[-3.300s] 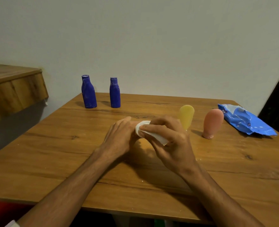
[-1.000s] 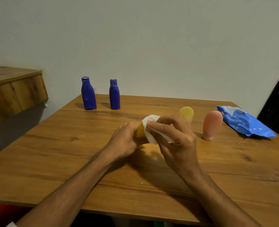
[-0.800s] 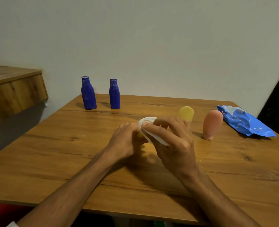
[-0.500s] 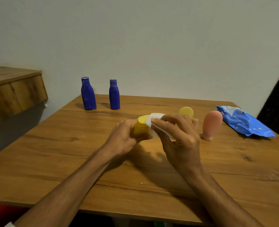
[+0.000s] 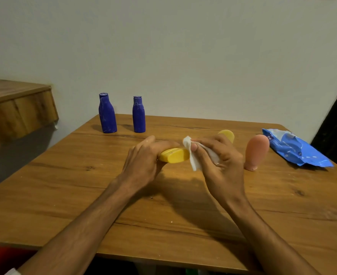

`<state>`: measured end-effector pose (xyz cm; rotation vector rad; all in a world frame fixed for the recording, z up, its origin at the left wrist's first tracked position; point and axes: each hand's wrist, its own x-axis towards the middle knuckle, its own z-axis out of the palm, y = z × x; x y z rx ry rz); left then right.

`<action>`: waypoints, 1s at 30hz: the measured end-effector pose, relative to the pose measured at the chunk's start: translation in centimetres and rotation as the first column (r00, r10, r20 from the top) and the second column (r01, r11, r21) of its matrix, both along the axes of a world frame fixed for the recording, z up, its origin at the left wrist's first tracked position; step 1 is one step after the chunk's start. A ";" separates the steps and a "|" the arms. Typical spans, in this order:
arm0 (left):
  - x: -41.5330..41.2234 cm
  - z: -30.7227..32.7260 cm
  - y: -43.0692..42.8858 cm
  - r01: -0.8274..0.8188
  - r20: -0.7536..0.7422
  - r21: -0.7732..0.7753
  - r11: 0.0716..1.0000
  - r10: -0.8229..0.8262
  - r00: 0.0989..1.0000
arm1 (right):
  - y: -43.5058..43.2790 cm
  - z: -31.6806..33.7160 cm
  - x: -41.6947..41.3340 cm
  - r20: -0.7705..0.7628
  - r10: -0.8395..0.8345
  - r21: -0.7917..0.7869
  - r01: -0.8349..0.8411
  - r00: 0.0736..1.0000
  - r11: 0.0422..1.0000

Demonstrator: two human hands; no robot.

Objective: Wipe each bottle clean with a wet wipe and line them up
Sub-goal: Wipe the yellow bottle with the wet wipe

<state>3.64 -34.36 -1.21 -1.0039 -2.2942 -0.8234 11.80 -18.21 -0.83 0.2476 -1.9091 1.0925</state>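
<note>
Left hand (image 5: 143,157) grips the yellow bottle (image 5: 174,155) (lying sideways); right hand (image 5: 216,155) pinches the wipe (image 5: 193,155).

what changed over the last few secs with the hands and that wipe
The right hand drew the wipe rightward off the yellow bottle, whose end now shows bare in the left hand; earlier the wipe covered it. Both hands keep their grips. The blue bottles, second yellow bottle, pink bottle and wipe pack stayed put.

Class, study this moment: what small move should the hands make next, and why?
Probably lay the wipe, pinched in the right hand, over the bare end of the yellow bottle: the left hand grips it sideways, wipe just beside it.
</note>
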 end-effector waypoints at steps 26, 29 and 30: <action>2.1 1.3 0.4 -0.090 0.210 -0.091 0.992 0.107 0.972 | -0.3 -1.0 0.1 -0.253 0.036 0.444 0.083 0.967 0.892; 1.7 1.0 0.4 -0.077 0.214 -0.022 0.997 0.080 0.974 | -0.3 -1.1 0.0 -0.268 0.048 0.474 0.088 0.962 0.876; 1.6 0.9 0.4 -0.070 0.218 -0.007 0.998 0.070 0.973 | -0.2 -1.2 -0.1 -0.270 0.033 0.460 0.098 0.962 0.882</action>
